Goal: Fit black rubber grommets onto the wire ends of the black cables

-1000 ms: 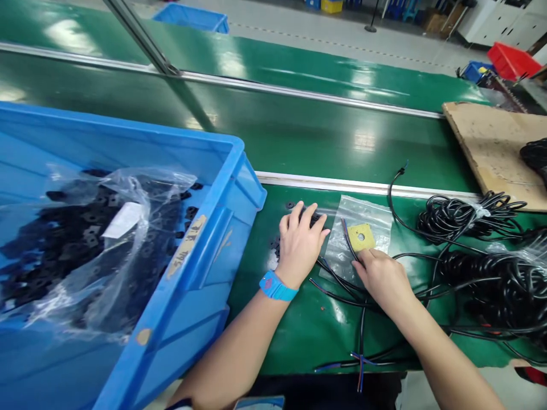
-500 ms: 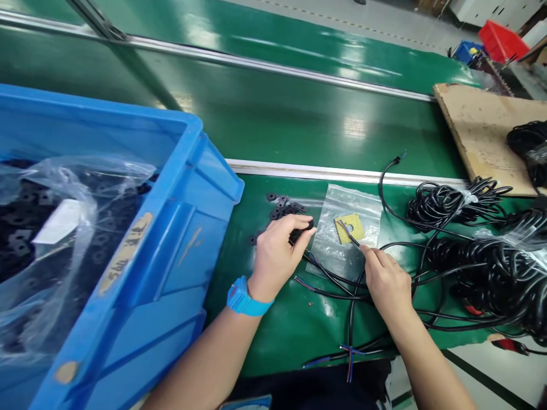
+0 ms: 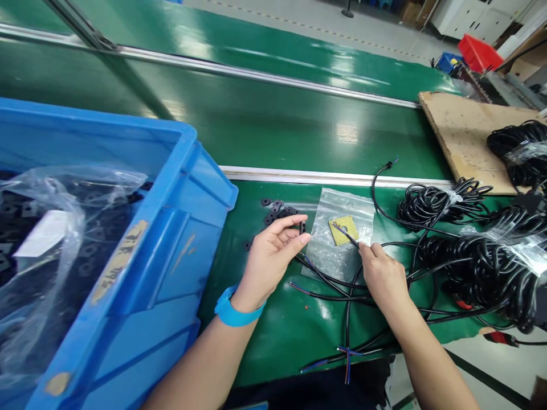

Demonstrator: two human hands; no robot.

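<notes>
Black cable [image 3: 352,240] is being gripped by right hand [image 3: 384,278], left hand [image 3: 264,259] pinching 1 black part [image 3: 302,227], white rail [image 3: 307,176] running beyond.

Bin [image 3: 160,273] at far left, plastic bag [image 3: 76,239] among parts inside it, loose pieces [image 3: 277,213] on the tabletop [image 3: 256,353] right of the bin, zip bag [image 3: 333,260] right of those, square pad [image 3: 340,238] on it, cable coils [image 3: 474,265] farther right, cardboard sheet [image 3: 464,131] behind them

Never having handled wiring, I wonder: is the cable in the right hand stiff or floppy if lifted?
Probably floppy over a long stretch: similar cables lie in loops and curves. The held cable is likely firm near its tip, which juts nearly straight from the right hand.
</notes>
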